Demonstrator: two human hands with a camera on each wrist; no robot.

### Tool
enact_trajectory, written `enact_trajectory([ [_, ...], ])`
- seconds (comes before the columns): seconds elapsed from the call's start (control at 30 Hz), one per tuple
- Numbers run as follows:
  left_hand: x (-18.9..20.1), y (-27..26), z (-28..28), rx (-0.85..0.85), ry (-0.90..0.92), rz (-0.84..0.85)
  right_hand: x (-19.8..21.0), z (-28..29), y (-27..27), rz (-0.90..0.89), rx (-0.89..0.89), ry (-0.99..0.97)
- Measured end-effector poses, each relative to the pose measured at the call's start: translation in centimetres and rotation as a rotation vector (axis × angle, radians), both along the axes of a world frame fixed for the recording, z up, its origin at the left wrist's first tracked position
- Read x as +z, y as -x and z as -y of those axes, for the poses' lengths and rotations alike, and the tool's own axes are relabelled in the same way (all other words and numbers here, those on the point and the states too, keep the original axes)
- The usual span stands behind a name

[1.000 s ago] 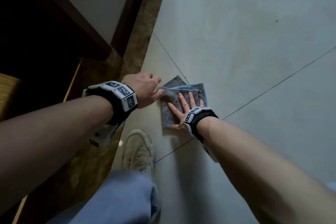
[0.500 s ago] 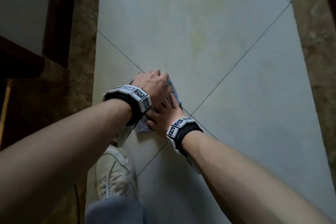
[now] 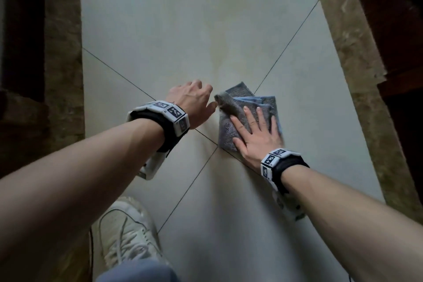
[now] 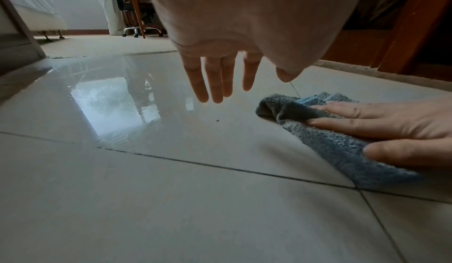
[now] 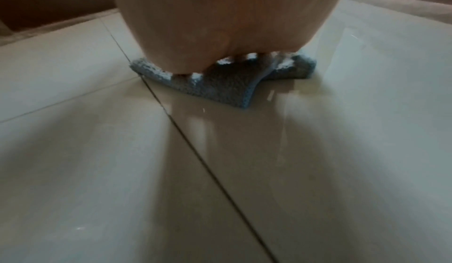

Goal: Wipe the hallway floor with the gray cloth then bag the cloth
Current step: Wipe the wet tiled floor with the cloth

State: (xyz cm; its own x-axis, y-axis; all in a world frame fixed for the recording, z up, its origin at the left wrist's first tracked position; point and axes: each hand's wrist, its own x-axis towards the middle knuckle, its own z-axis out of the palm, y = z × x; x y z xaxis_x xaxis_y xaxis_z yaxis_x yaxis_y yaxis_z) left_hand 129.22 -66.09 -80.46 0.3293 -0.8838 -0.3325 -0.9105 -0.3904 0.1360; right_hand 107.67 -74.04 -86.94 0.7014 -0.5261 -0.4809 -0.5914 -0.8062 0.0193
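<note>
The folded gray cloth [image 3: 242, 103] lies on the pale tiled hallway floor [image 3: 160, 30] where the grout lines cross. My right hand [image 3: 254, 133] presses flat on the cloth with straight, spread fingers. The left wrist view shows those right fingers [image 4: 367, 124] on top of the cloth [image 4: 330, 143], and the right wrist view shows the palm bearing down on the cloth [image 5: 225, 85]. My left hand [image 3: 194, 96] hovers just left of the cloth's raised corner, holding nothing, its fingers [image 4: 215, 81] straight and hanging above the floor. No bag is in view.
Brown stone borders [image 3: 61, 52] run along both sides of the floor, with dark wooden frames [image 3: 389, 30] beyond. My white shoe [image 3: 128, 231] stands on the tiles below the left arm. A rolling chair base [image 4: 141, 31] and furniture stand far down the hallway.
The hands were stacked together on the cloth half a second ago. Now the right hand and cloth have slid right across the grout crossing, and the left hand has come off the cloth.
</note>
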Motion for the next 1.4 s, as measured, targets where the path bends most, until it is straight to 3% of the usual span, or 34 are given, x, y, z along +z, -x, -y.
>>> enact_trajectory([
  [0.17,-0.1,0.5,-0.1,0.002,0.003,-0.015,-0.7,-1.2,-1.9,0.127,-0.037,0.039],
  [0.53,0.3,0.3,-0.1,0.038,0.0,-0.044,-0.5,-1.3,-3.7,0.05,-0.12,-0.048],
  [0.8,0.3,0.8,1.4,0.051,-0.013,-0.061,-0.6,-2.3,-4.0,0.031,0.081,-0.083],
  [0.9,0.1,1.0,1.7,0.051,-0.007,-0.064,-0.4,0.5,-1.3,0.02,-0.026,-0.071],
  [1.03,-0.1,1.3,2.3,0.028,-0.032,-0.049,0.2,4.7,2.2,-0.042,-0.306,-0.072],
  [1.17,0.1,1.8,2.9,0.012,-0.037,-0.043,-0.1,3.4,0.0,0.022,-0.486,-0.057],
  [1.27,0.1,2.3,3.5,-0.021,-0.028,-0.037,-0.4,-0.6,-3.6,0.064,-0.404,-0.066],
  [1.4,0.0,2.7,4.4,-0.041,-0.003,-0.042,-0.2,-5.1,-4.9,0.064,-0.114,-0.094],
])
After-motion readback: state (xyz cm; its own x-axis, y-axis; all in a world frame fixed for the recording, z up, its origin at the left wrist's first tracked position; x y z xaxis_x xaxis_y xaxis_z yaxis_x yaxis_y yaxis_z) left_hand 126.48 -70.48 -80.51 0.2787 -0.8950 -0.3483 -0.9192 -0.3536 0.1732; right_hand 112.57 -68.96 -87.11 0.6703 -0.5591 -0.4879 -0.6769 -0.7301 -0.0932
